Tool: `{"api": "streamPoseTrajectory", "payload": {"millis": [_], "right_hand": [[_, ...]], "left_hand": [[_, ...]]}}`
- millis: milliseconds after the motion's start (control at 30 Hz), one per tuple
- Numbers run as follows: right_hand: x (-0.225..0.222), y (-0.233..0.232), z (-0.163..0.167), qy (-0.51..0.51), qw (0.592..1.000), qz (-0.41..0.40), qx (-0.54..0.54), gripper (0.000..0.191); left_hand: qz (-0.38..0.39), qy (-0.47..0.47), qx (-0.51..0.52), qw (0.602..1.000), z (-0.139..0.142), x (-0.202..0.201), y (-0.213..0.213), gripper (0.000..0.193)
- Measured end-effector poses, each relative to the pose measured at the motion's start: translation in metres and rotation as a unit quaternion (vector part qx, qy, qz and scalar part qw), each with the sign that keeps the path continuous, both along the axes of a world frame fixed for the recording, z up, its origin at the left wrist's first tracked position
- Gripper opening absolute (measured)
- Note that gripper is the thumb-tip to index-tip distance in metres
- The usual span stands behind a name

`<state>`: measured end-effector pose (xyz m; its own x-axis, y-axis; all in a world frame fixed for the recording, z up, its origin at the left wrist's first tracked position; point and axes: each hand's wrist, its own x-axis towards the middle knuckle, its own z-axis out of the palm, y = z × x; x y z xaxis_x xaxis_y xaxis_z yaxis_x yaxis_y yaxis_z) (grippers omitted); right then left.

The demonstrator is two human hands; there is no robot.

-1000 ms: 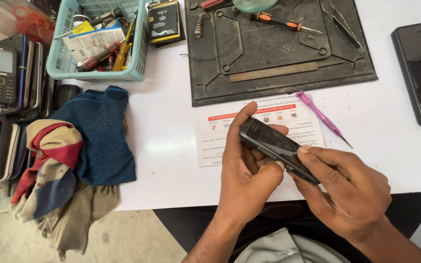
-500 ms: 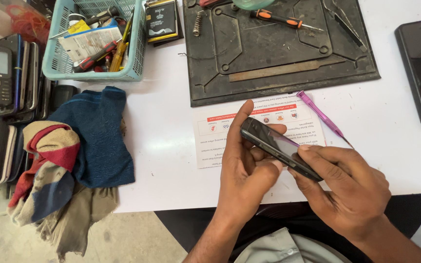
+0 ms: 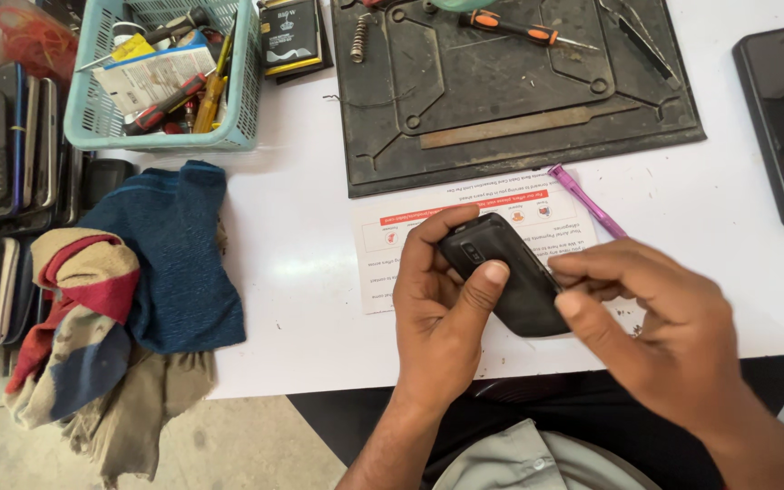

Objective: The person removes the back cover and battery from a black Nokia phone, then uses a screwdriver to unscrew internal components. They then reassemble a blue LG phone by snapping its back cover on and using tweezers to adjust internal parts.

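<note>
- White tabletop [image 3: 301, 299] carries a dark rubber work mat [image 3: 510, 91], a blue cloth [image 3: 174, 254] and a teal plastic basket [image 3: 93, 118].
- Left hand [image 3: 442, 318] clasps a small black phone [image 3: 510, 272] above a printed paper sheet [image 3: 392, 245].
- Right hand [image 3: 655, 318] pinches its edge, apparently prying the back; a steady grip matters.
- Purple plastic pry stick [image 3: 587, 201] lies near, unobstructed.

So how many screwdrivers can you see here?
3 that I can tell: an orange-handled screwdriver lying on the dark mat, plus a red-handled one and a yellow-handled one in the basket. More may be hidden among the clutter there.
</note>
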<state>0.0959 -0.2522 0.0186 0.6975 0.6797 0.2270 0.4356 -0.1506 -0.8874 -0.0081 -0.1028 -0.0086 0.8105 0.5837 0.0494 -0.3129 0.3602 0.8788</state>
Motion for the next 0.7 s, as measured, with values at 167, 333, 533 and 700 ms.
{"api": "streamPoseTrajectory", "payload": {"millis": [167, 333, 533, 700], "right_hand": [[0.002, 0.003, 0.012, -0.014, 0.999, -0.007, -0.046, 0.013], [0.000, 0.006, 0.014, -0.053, 0.997, 0.006, -0.049, 0.009], [0.006, -0.002, -0.002, 0.005, 0.996, 0.054, -0.071, 0.007], [0.018, -0.016, -0.012, 0.082, 0.995, -0.017, -0.055, 0.009]], "left_hand": [[0.007, 0.002, 0.041, 0.999, 0.004, -0.007, -0.002, 0.045], [0.006, 0.033, 0.083, 0.996, 0.011, -0.012, -0.003, 0.045], [-0.009, 0.034, 0.082, 0.996, 0.014, -0.010, -0.001, 0.045], [0.006, 0.052, 0.070, 0.996, 0.015, -0.011, 0.006, 0.044]]}}
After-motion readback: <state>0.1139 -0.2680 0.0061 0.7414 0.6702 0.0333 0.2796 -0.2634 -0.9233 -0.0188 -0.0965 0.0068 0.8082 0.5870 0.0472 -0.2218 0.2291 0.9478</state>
